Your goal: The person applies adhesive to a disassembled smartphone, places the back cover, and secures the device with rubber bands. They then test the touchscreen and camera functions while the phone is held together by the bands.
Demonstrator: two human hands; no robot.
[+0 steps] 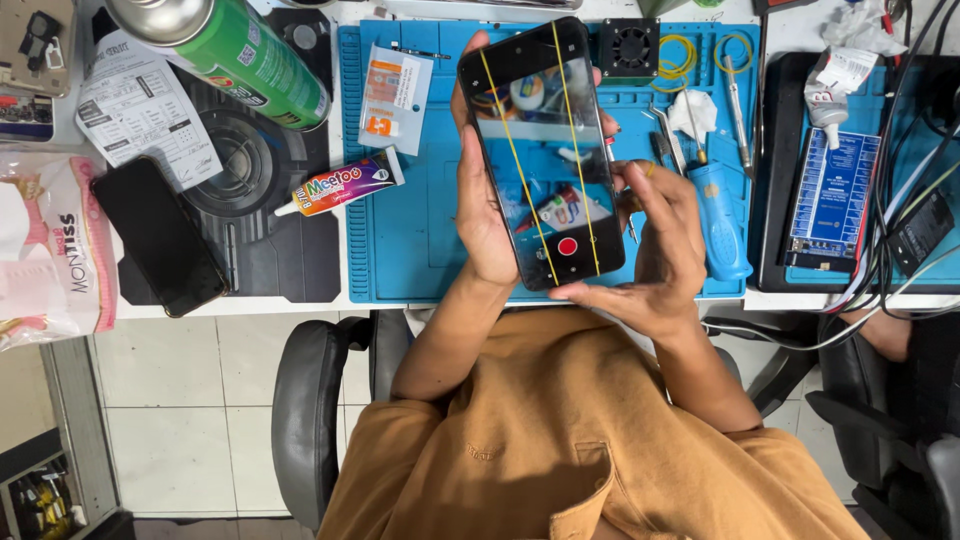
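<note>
My left hand (480, 215) holds a black phone (540, 150) upright from behind, above the blue work mat (410, 240). Two yellow rubber bands (515, 160) run lengthwise over its lit screen, which shows a camera picture and a red round button. My right hand (660, 240) is at the phone's right side. Its thumb lies along the phone's bottom edge and its fingers curl at the right edge. A thin metal tool (631, 225) pokes out between those fingers.
On the mat lie a blue screwdriver (722, 220), tweezers (735, 100), loose yellow bands (678, 55), a small black fan (629, 45) and a glue tube (345, 183). A green spray can (235, 50) and a second black phone (160, 235) are at the left. A blue board (832, 195) with cables is at the right.
</note>
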